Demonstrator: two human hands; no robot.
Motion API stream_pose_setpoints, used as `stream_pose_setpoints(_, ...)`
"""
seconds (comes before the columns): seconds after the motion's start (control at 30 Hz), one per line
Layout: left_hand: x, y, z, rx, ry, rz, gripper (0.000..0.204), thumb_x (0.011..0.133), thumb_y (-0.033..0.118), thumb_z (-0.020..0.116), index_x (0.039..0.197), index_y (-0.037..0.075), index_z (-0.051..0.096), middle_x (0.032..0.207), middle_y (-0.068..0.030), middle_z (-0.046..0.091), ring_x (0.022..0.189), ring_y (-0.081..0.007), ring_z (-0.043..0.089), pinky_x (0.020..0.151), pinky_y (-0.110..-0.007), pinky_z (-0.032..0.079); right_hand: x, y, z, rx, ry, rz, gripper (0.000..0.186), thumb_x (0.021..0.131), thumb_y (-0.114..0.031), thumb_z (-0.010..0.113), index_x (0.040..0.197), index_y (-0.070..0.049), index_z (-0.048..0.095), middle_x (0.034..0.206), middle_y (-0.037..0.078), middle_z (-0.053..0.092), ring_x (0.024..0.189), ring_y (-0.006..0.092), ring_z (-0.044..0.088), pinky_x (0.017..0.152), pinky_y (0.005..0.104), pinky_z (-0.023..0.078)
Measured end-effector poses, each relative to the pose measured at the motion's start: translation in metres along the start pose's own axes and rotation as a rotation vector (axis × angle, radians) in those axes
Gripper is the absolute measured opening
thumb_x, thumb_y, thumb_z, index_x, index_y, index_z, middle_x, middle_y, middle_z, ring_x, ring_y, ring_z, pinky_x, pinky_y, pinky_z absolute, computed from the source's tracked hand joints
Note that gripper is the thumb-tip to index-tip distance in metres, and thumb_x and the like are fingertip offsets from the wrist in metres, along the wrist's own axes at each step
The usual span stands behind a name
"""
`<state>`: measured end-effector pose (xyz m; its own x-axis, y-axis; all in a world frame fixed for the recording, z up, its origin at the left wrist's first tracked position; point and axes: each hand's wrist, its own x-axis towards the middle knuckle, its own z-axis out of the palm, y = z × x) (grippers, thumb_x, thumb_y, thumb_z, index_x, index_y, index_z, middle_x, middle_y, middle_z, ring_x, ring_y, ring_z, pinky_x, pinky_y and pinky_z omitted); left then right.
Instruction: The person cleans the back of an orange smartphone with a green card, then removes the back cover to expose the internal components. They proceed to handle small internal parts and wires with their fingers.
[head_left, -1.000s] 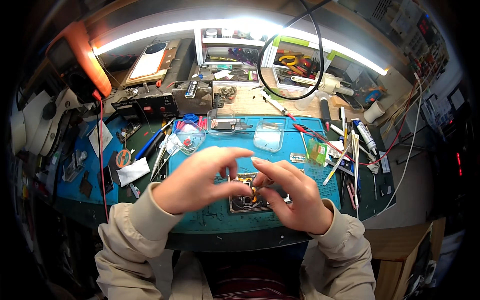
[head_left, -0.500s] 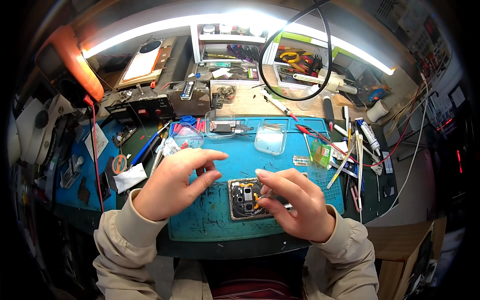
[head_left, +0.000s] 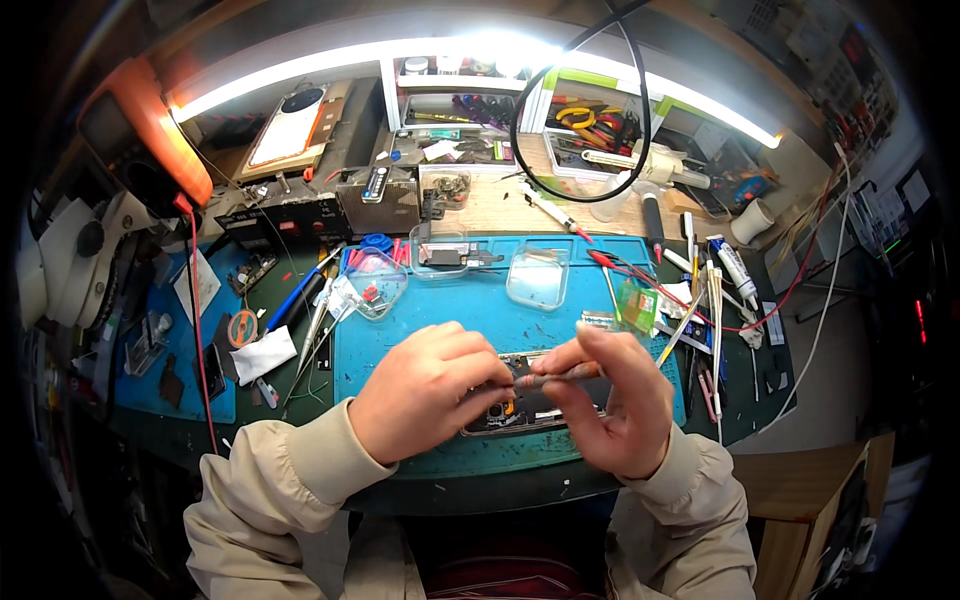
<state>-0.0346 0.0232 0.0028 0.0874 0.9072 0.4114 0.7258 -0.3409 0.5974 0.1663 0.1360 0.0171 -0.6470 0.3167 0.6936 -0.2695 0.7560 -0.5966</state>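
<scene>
An opened phone (head_left: 540, 421) with black inner parts and an orange strip lies on the blue work mat (head_left: 440, 462), partly covered by my hands. Between the thumb and fingers of my right hand (head_left: 615, 400) is a slim grey-brown rod-shaped tool (head_left: 565, 377), held level above the phone. What kind of tool it is does not show clearly. My left hand (head_left: 425, 390) is closed, its fingertips pinched at the left end of the same tool. Those fingertips hide that end.
Two clear plastic boxes, one an open square box (head_left: 538, 277), stand behind the phone. A razor blade (head_left: 598, 319) lies near a green piece (head_left: 638, 305). Swabs, a white tube (head_left: 735, 268) and red leads crowd the right; tweezers and a blue pen-like tool (head_left: 290, 303) the left.
My left hand has moved right and down from open beside the phone, closing at the tool's end. The tool in my right hand now shows level, and that hand is turned further up.
</scene>
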Motion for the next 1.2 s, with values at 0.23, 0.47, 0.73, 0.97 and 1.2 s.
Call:
stream_pose_setpoints(0.23,0.044,-0.024,-0.009,0.181,0.137,0.027,0.012,0.081,0.010,0.079,0.089,0.006,0.071,0.087,-0.0071,0.065,0.084,-0.0276,0.063,0.074,-0.039,0.052,-0.001,0.013,-0.010,-0.042,0.316,-0.057,0.056,0.094,0.009,0.066,0.145,0.003,0.044,0.107,0.016,0.067,0.094,0.0228,0.071,0.078,0.0324,0.061)
stream_pose_setpoints(0.47,0.074,-0.048,0.020,0.256,0.149,0.127,0.017,0.084,0.013,0.077,0.099,0.006,0.075,0.090,-0.0077,0.064,0.090,-0.0290,0.064,0.079,-0.040,0.053,0.005,0.019,-0.013,-0.085,0.319,-0.034,0.050,0.096,0.009,0.063,0.143,0.004,0.046,0.108,0.017,0.065,0.092,0.0194,0.069,0.080,0.0344,0.062)
stream_pose_setpoints(0.73,0.014,-0.004,-0.038,0.199,0.082,0.000,0.021,0.084,0.002,0.075,0.105,0.002,0.073,0.086,-0.0113,0.066,0.078,-0.0300,0.063,0.072,-0.040,0.051,-0.008,0.018,-0.013,-0.092,0.260,0.056,0.053,0.093,0.011,0.064,0.143,0.004,0.049,0.107,0.016,0.064,0.090,0.0201,0.070,0.076,0.0303,0.058)
stream_pose_setpoints(0.97,-0.045,-0.006,-0.029,0.234,0.018,-0.051,0.021,0.084,0.003,0.076,0.105,0.006,0.072,0.084,-0.0041,0.067,0.070,-0.0238,0.061,0.061,-0.036,0.046,-0.015,0.017,-0.005,0.013,0.129,0.122,0.059,0.092,0.013,0.060,0.147,0.002,0.042,0.106,0.016,0.064,0.091,0.0225,0.070,0.076,0.0316,0.056)
stream_pose_setpoints(1.2,-0.057,-0.006,-0.024,0.231,-0.047,0.058,0.023,0.079,0.011,0.081,0.101,0.010,0.073,0.084,0.0020,0.067,0.066,-0.0154,0.056,0.057,-0.032,0.037,-0.013,0.009,-0.005,0.119,0.006,0.137,0.066,0.088,0.015,0.060,0.149,0.001,0.038,0.105,0.016,0.067,0.088,0.0243,0.071,0.067,0.0301,0.058)
